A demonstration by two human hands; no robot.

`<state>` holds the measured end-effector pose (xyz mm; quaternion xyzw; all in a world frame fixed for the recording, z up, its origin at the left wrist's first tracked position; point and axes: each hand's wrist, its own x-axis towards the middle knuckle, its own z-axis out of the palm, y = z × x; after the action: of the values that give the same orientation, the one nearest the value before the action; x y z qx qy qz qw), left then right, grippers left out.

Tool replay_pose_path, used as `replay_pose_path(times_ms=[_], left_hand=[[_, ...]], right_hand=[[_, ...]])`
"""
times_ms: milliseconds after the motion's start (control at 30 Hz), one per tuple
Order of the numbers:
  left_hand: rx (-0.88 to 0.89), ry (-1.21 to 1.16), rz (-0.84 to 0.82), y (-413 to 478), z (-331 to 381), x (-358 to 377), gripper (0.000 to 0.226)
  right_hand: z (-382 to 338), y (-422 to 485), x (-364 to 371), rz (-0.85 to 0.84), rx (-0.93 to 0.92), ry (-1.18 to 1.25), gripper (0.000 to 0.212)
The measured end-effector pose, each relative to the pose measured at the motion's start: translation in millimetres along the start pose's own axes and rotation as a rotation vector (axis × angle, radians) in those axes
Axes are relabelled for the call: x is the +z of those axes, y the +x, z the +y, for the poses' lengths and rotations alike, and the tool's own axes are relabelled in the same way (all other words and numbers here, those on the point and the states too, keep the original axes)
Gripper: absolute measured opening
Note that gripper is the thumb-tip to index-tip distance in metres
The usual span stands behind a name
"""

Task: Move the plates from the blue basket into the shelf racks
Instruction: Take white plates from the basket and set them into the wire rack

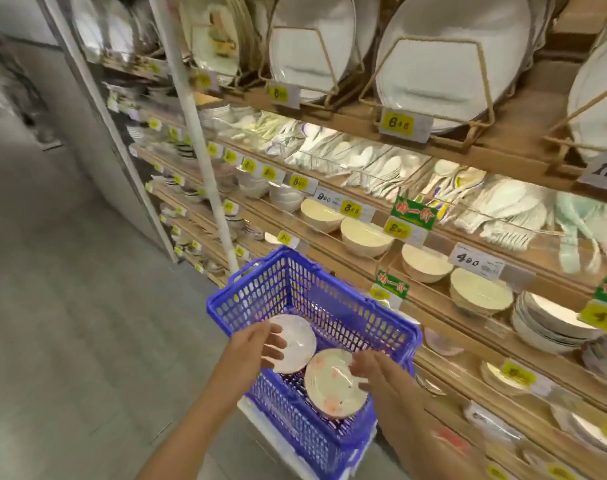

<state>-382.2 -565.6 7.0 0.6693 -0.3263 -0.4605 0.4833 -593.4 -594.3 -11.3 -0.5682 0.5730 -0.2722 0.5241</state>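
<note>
Left hand (260, 346) grips pale plate (297, 342); blurred right hand (378, 374) spreads open by flowered plate (331, 384).

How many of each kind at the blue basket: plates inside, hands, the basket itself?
Plates: 2 (pale plate, floral plate)
Hands: 2 (left hand, right hand)
Basket: 1 (blue basket)
Total: 5
</note>
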Motion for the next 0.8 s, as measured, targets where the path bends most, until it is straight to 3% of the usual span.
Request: replay_pose_path(times_ms=[33,100,200,400,800], left_hand=[[-0.027,-0.01,0.023,7.0,-4.9,-16.2,0.031],[-0.047,-0.003,0.047,20.6,-13.4,-50.4,0.031],[-0.054,0.034,0.036,35.0,-27.0,-101.1,0.031],[-0.082,0.082,0.028,60.3,-40.2,-174.4,0.03],[-0.087,0.138,-0.151,144.6,-32.9,-178.4,0.03]], right_hand=[[8.9,1.5,12.9,0.106,-0.04,0.11,0.025],[7.2,13.6,32.4,0.107,-0.087,-0.042,0.027],[6.6,16.5,88.4,0.056,-0.002,-0.007,0.028],[4.3,40.5,147.1,0.147,0.123,0.079,0.024],[6.9,107.6,172.8,0.207,0.335,0.211,0.02]])
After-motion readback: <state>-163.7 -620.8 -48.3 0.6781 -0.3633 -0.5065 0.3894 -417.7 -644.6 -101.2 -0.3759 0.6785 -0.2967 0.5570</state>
